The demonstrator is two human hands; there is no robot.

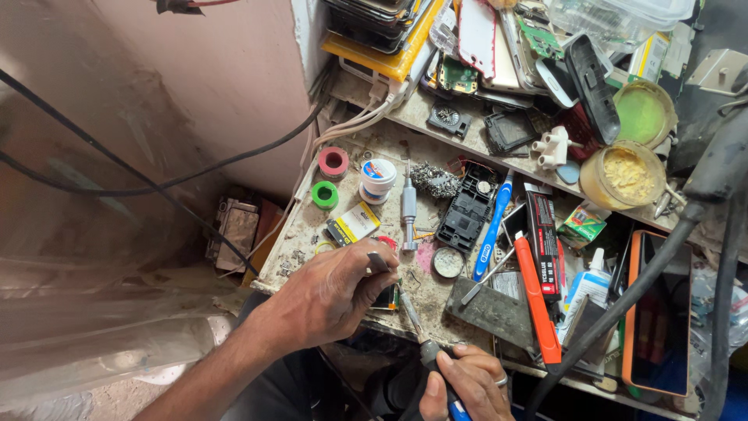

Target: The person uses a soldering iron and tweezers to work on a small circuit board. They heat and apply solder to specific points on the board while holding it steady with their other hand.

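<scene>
The bench (343,234) is crowded, and its right end runs out of frame. My left hand (331,292) lies on its near edge, fingers curled over a small board (387,297); I see only a sliver of it past my knuckles, so I cannot tell how tightly I pinch it. A thin metal piece (378,261) sticks up between my fingertips, too small to name. My right hand (467,383) is cut off by the bottom edge; it is clamped around the dark handle of an iron (417,327), whose tip slants up to the board and vanishes behind my left fingers. Just beyond stand a metal pump (408,206), a blue toothbrush (492,228), an orange knife (536,300) and a green tape roll (325,195).
</scene>
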